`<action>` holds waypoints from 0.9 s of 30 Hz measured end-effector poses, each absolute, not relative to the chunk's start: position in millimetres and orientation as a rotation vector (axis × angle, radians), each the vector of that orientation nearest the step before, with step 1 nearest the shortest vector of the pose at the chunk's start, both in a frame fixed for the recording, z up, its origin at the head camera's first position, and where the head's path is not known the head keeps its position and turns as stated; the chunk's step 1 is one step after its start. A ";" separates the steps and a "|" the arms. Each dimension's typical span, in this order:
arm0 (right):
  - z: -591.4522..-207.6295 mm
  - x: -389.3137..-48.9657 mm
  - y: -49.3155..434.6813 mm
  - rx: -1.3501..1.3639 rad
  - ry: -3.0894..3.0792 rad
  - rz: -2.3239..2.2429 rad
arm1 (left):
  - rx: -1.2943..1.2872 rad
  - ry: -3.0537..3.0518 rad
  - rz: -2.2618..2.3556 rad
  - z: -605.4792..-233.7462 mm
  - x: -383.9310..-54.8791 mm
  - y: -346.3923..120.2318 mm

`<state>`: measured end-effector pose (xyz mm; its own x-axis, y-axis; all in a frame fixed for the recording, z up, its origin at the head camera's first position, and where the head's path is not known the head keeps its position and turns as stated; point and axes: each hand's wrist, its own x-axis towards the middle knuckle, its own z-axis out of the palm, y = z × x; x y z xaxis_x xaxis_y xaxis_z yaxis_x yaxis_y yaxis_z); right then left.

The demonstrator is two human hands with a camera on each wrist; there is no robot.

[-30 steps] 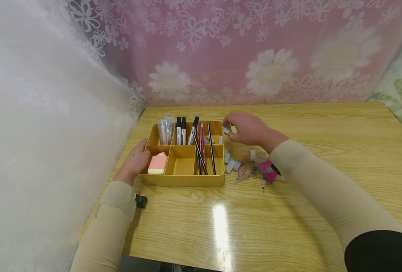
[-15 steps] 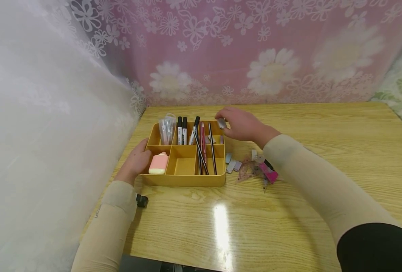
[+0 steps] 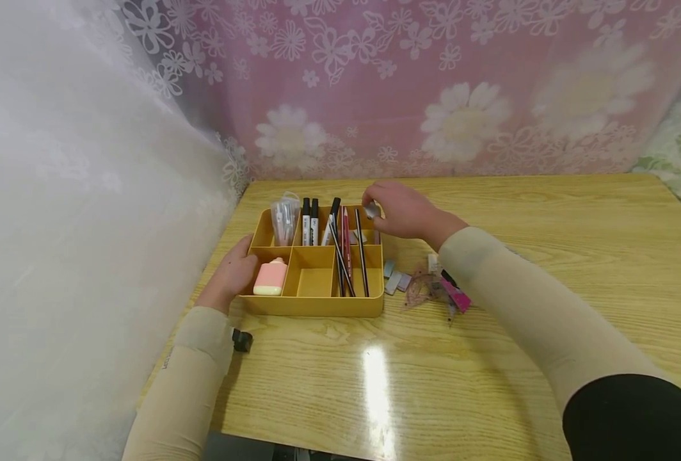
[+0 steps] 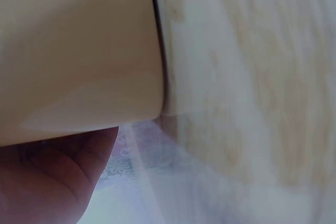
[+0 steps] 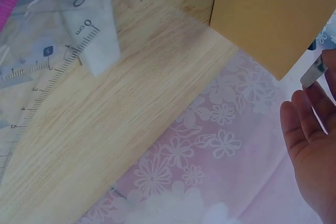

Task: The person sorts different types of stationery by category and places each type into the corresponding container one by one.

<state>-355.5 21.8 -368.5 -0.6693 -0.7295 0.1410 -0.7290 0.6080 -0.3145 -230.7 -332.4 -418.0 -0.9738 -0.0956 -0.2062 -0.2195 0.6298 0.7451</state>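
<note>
A yellow six-compartment desk organizer [image 3: 312, 307] stands at the left of the table. My left hand [image 3: 230, 274] holds its left wall, with the thumb at the rim; the left wrist view shows fingers against the organizer's wall [image 4: 94, 77]. My right hand [image 3: 405, 210] pinches a small greyish eraser [image 3: 372, 210] over the back right compartment's right edge; in the right wrist view the eraser [image 5: 314, 73] shows between thumb and fingertips. That compartment holds other small erasers [image 3: 360, 236]. Black pencils [image 3: 361, 256] and a red pencil [image 3: 347, 243] lean across the right compartments.
Markers [image 3: 310, 224], a clear pouch [image 3: 285, 221] and a pink-and-cream bottle [image 3: 270, 278] sit in other compartments. Right of the organizer lie several erasers [image 3: 393, 282], clear set squares [image 3: 421, 291] and a magenta piece [image 3: 457, 294]. A flowered curtain [image 3: 375, 128] hangs behind the table.
My right hand has moved left with the eraser, from beside the organizer to over its back right compartment. The left hand keeps its hold.
</note>
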 end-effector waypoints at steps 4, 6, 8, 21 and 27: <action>-369.7 -357.4 20.4 -1.278 2.823 -0.543 | -0.256 2.697 1.280 -417.9 -230.4 -332.4; -370.3 -358.3 19.5 -1.278 2.825 -0.540 | -0.253 2.695 1.288 -417.9 -230.1 -332.5; -370.5 -358.9 18.2 -1.273 2.822 -0.537 | -0.254 2.694 1.293 -418.3 -230.1 -332.6; -372.3 -359.8 18.4 -1.196 2.815 -0.466 | -0.246 2.684 1.307 -418.6 -228.8 -331.7; -372.2 -357.9 23.6 -1.191 2.816 -0.485 | -0.225 2.688 1.301 -419.4 -229.6 -333.5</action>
<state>-357.9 23.6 -372.2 -0.7030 -0.7068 0.0786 -0.6924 0.6550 -0.3026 -229.6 -333.5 -419.4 -0.9780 -0.0702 -0.1965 -0.1977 0.6135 0.7646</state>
